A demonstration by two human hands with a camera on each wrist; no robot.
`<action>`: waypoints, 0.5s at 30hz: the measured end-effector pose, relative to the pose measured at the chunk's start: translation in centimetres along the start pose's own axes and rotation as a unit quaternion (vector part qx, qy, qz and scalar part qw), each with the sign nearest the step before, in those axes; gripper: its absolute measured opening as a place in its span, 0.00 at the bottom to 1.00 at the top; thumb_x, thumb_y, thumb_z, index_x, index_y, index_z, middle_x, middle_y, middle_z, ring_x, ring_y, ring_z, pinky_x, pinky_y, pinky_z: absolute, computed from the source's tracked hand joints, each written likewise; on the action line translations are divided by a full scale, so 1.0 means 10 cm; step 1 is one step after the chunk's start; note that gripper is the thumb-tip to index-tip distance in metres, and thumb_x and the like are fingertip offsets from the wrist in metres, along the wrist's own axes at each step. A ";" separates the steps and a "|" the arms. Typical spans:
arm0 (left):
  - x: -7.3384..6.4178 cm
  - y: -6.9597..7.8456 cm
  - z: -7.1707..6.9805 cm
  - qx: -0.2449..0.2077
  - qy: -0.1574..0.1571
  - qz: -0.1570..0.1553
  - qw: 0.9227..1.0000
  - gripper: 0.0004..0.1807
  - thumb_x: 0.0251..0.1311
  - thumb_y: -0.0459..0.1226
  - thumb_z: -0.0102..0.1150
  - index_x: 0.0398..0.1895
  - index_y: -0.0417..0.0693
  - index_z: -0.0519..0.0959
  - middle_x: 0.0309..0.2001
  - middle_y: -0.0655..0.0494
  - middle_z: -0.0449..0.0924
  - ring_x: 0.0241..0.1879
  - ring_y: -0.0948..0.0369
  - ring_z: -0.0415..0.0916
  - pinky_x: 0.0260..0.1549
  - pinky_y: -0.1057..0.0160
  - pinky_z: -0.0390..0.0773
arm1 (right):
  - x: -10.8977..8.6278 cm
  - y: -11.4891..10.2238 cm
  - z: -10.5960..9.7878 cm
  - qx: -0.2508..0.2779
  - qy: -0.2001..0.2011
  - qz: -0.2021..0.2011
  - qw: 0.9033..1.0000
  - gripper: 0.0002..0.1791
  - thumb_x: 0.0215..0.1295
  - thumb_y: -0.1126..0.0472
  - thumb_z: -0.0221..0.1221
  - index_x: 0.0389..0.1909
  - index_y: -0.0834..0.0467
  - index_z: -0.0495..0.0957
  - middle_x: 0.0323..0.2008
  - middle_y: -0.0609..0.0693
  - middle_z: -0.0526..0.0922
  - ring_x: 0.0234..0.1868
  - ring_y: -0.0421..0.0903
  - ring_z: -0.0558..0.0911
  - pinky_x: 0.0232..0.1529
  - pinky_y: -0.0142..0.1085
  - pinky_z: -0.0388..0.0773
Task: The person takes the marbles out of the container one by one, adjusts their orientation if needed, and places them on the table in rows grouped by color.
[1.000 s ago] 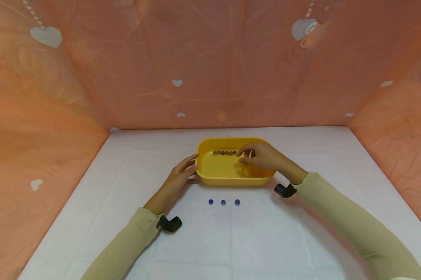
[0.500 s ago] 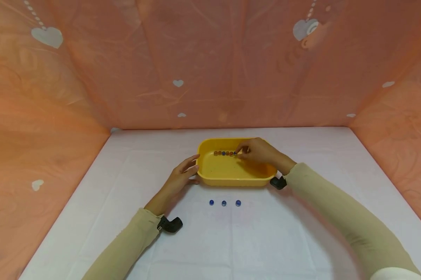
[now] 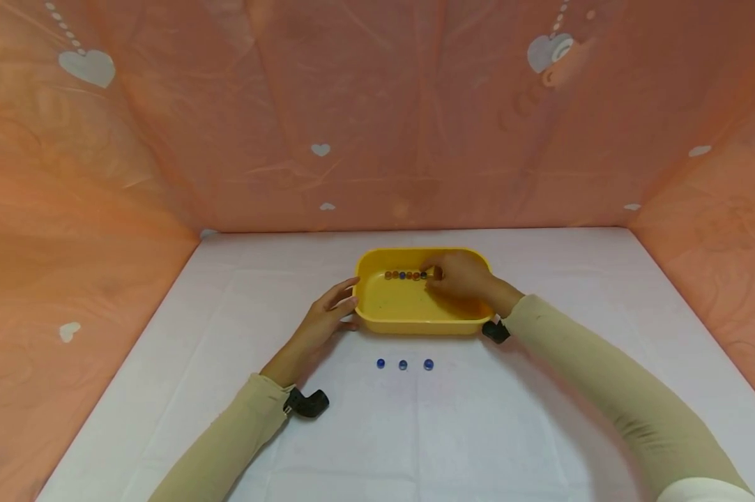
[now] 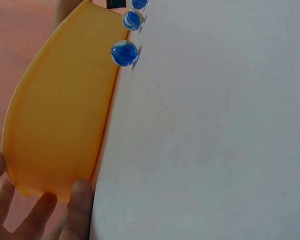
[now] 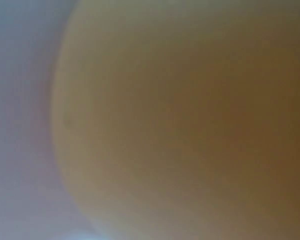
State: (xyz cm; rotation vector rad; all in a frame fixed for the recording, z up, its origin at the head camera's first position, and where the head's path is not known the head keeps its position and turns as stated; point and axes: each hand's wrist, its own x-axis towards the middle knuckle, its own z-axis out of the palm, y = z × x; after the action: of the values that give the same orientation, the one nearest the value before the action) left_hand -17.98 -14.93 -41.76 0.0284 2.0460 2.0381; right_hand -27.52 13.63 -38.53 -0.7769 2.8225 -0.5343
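Observation:
A shallow yellow plastic tub [image 3: 424, 327] stands on the white cloth. Inside, near its far wall, several orange and blue glass marbles [image 3: 402, 275] form a row. My left hand [image 3: 321, 321] rests its loosely spread fingers against the tub's left end; in the left wrist view, fingertips [image 4: 81, 192] touch the yellow wall. My right hand [image 3: 461, 279] reaches into the tub, forefinger and thumb apart around the row's right end, by a dark blue marble [image 3: 424, 276]. Blurred tan fills most of the right wrist view, hiding those fingers.
Three blue marbles [image 3: 403, 364] lie spaced out on the cloth [image 3: 352, 446] before the tub; the left wrist view shows them too, the nearest a swirled blue marble [image 4: 124, 53]. A pink-orange curtain [image 3: 377, 125] closes off the back and sides.
My right hand has moved further into the tub, its fingertips coming down to the right end of the row. The left hand stays at the tub's left end, and the three loose marbles have not moved.

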 end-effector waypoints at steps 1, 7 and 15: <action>0.00 0.00 0.00 0.000 0.001 -0.001 1.000 0.27 0.74 0.39 0.51 0.74 0.57 0.64 0.73 0.46 0.62 0.49 0.61 0.77 0.43 0.65 0.83 | 0.00 -0.01 0.00 -0.002 -0.002 0.005 1.000 0.20 0.66 0.54 0.62 0.58 0.54 0.81 0.30 0.48 0.81 0.31 0.44 0.76 0.36 0.34 0.72; -0.01 0.01 0.01 0.002 0.004 -0.004 1.000 0.26 0.74 0.39 0.51 0.74 0.58 0.65 0.73 0.47 0.62 0.50 0.61 0.76 0.45 0.63 0.83 | -0.01 -0.03 0.01 0.003 0.001 0.024 1.000 0.19 0.67 0.54 0.62 0.58 0.53 0.81 0.28 0.49 0.78 0.29 0.45 0.75 0.34 0.35 0.69; -0.01 0.00 0.01 0.004 0.003 -0.001 1.000 0.26 0.74 0.39 0.51 0.74 0.57 0.64 0.73 0.46 0.62 0.50 0.61 0.76 0.44 0.64 0.82 | 0.00 -0.01 0.04 0.004 0.007 0.023 1.000 0.14 0.66 0.55 0.63 0.50 0.54 0.84 0.33 0.48 0.83 0.34 0.45 0.76 0.42 0.37 0.72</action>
State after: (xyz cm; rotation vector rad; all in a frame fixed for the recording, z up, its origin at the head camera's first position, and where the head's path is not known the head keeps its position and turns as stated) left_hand -17.87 -14.81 -41.72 0.0207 2.0566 2.0321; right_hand -27.38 13.47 -38.86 -0.7084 2.8418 -0.5446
